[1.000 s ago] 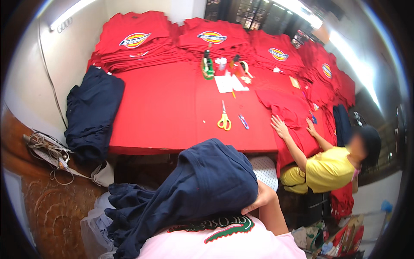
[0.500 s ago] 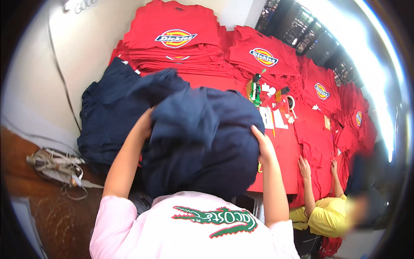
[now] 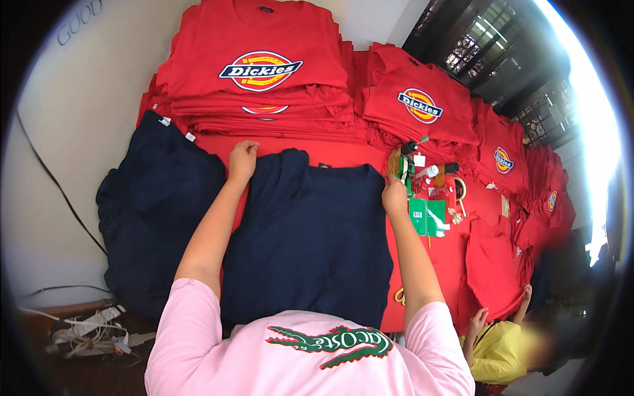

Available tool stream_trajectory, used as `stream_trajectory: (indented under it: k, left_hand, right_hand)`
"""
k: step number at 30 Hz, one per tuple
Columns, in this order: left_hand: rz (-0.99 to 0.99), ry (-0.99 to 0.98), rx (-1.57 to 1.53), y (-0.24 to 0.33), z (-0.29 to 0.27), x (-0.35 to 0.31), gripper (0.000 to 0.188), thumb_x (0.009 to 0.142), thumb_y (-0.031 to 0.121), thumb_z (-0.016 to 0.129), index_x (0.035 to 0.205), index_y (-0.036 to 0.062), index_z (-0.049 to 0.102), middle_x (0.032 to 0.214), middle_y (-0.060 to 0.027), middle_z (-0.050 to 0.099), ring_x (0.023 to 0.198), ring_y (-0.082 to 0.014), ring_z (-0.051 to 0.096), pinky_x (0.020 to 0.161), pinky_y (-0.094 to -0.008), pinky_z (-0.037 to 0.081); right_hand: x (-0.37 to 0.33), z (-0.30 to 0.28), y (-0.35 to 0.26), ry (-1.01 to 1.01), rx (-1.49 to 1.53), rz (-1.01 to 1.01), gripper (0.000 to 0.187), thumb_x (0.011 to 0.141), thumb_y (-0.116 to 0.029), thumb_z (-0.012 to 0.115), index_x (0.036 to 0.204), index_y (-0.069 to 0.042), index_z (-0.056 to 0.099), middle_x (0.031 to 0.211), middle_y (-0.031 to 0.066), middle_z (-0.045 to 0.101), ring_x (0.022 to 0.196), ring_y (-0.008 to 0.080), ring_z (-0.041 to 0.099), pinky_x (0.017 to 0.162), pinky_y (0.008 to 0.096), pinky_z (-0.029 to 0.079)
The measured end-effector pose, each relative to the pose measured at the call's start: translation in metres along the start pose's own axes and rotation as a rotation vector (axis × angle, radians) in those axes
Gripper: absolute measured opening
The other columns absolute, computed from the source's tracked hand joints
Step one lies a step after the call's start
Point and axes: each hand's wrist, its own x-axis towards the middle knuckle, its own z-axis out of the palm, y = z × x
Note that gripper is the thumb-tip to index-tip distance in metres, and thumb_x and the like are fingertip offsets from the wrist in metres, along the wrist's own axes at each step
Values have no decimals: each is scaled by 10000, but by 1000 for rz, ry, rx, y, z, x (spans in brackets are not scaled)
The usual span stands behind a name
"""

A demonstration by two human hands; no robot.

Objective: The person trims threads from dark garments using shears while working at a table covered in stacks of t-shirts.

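A navy blue T-shirt [image 3: 310, 237] lies spread in front of me, its neckline away from me and its upper left part wrinkled. My left hand [image 3: 242, 162] is beside its left shoulder, fingers curled together; whatever they may hold is hidden. At the right shoulder edge, my right hand [image 3: 395, 195] has its fingers closed on the navy cloth. To the left rests a pile of navy garments [image 3: 165, 224] with small white tags. Red cloth [image 3: 330, 148] covers the table under the shirt.
Stacks of red printed T-shirts [image 3: 257, 39] line the far side. Bottles [image 3: 404, 158], a green packet [image 3: 428, 218], a tape roll [image 3: 460, 189] and yellow-handled scissors [image 3: 399, 296] lie at right. A co-worker in yellow [image 3: 498, 353] handles a red garment. Cables [image 3: 92, 336] lie lower left.
The navy shirt, bunched and raised between my hands before, now lies flattened out. Both hands have moved farther away from me. A green packet now shows where white papers lay.
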Motion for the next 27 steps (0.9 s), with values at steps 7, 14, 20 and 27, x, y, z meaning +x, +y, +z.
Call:
stream_trajectory:
  k: [7, 14, 20, 27]
  left_hand:
    - [196, -22, 64, 4, 59, 33, 239, 928, 116, 765, 1147, 25, 790, 1130, -172, 743, 1128, -380, 691, 1008, -438, 555]
    - [325, 98, 321, -3, 88, 33, 182, 935, 168, 764, 1062, 38, 754, 1076, -159, 725, 1048, -381, 681, 940, -478, 563]
    - [383, 127, 391, -3, 91, 36, 107, 975, 145, 708, 1010, 44, 710, 1012, -166, 706, 994, -386, 680, 904, -492, 565]
    - [247, 146, 397, -5, 87, 37, 167, 968, 214, 744, 967, 50, 709, 1005, -150, 707, 996, -380, 680, 910, -501, 558]
  right_hand:
    - [50, 47, 28, -154, -243, -92, 368, 968, 10, 507, 1275, 29, 710, 1302, 287, 698, 1218, 435, 675, 1062, 486, 544]
    - [74, 55, 44, -98, -309, -203, 78, 911, -32, 632, 917, 7, 699, 977, 257, 714, 934, 447, 710, 841, 544, 579]
    - [151, 49, 14, -62, -477, -58, 136, 927, -42, 643, 964, 38, 746, 1028, 278, 738, 937, 432, 755, 843, 503, 629]
    - [165, 84, 18, -152, -741, -111, 138, 936, -60, 653, 988, -1, 767, 1038, 249, 776, 1000, 362, 783, 834, 440, 658]
